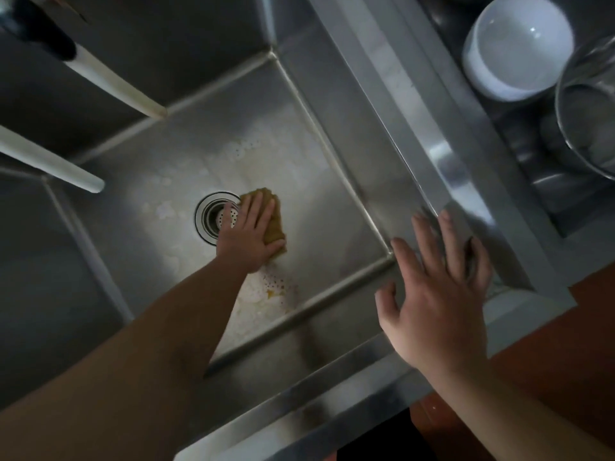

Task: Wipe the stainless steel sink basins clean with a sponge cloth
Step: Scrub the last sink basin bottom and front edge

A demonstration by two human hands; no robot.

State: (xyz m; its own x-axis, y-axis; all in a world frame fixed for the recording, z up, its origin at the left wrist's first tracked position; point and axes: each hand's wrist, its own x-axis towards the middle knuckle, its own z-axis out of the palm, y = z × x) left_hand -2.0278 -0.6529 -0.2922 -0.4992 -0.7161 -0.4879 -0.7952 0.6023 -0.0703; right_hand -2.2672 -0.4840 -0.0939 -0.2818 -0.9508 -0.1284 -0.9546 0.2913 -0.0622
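While the sponge cloth (pixel 274 221) is pressed flat to the floor of the sink basin (pixel 332 201) by the left hand (pixel 248 232), fingers straight and spread over it, nothing is gripped. It lies just beside the drain (pixel 213 216), and one fingertip reaches over the strainer. The right hand (pixel 439 294) is held open with fingers splayed at the near right corner of the rim; whether it touches the steel cannot be told. Suds (pixel 263 294) are left near the front wall, so strokes would best be drawn from the walls toward the drain under even, flat pressure. Room is open to the right and rear of the floor. To the left, two white spouts (pixel 50 161) overhang the basin, and the seams call for fingertip work. A white bowl (pixel 515 44) and a glass bowl (pixel 589 111) stand well apart on the right.
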